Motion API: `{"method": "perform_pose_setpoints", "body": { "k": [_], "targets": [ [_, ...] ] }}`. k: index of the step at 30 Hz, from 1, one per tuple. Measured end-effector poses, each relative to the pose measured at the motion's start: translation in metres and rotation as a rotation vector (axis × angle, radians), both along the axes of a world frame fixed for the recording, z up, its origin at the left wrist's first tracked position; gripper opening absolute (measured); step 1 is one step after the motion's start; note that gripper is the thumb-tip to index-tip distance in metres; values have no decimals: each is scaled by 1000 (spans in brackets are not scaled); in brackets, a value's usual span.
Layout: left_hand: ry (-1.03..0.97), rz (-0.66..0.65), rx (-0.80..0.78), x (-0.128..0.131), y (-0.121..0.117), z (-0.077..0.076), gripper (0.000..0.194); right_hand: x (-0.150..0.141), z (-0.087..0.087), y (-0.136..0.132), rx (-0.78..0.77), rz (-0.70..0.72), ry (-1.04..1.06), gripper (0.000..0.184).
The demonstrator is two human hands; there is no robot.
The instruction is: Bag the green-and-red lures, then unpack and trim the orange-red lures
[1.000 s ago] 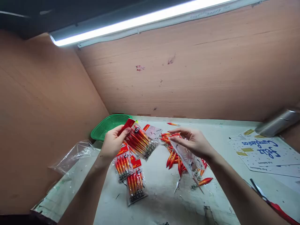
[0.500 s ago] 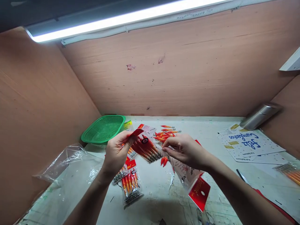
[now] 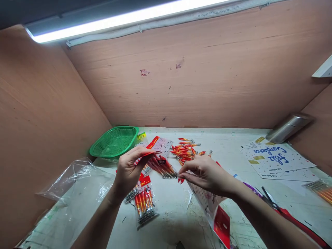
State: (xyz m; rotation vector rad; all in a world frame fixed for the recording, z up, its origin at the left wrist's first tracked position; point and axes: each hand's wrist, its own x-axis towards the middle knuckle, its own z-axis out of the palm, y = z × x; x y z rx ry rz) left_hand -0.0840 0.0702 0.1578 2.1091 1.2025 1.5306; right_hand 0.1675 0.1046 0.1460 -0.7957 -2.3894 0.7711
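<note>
My left hand (image 3: 132,162) pinches the red header card of a clear packet of red-orange fishing lures (image 3: 163,166), holding it tilted above the table. At the packet's lower right end, where the metal hooks cluster, the fingertips of my right hand (image 3: 197,173) are pressed together on its edge. Behind that hand lies a loose pile of fishing lures (image 3: 181,150). Below my right wrist is a clear bag with a red header (image 3: 221,223), partly hidden by the hand. A filled lure packet (image 3: 145,204) rests on the table below my left hand.
A green basket (image 3: 115,141) stands at the back left, beside a crumpled clear plastic bag (image 3: 77,183). To the right are red-handled scissors (image 3: 287,214), printed cards (image 3: 277,159), a metal cylinder (image 3: 289,128) and another packet (image 3: 323,192). Wooden panels enclose the table.
The held packet has tipped flatter, its header turning edge-on. My right hand stays at its lower end. The red-headed bag by my right wrist has shifted downward, and more of the scissors shows.
</note>
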Motion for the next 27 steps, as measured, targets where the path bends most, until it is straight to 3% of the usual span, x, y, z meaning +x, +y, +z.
{"method": "perform_pose_setpoints", "body": {
  "k": [4,9,15,20,22,27],
  "targets": [
    [36,-37,29,-2,1,-1,11,0,-4,0,-90,42,43,26],
    [40,-24,54,-1,0,-2,13,4,-8,-3,-56,-3,71,23],
    [83,-41,76,-1,-2,1,12,1,-14,-10,172,-19,-16,20],
    [175,-94,85,2,-7,4,17,-2,-23,-8,274,-100,-48,21],
    [203,-113,127,3,-9,4,21,-1,-24,-7,228,-111,-24,19],
    [242,-186,248,2,-13,-3,20,2,-23,-7,-74,-93,107,20]
  ]
}}
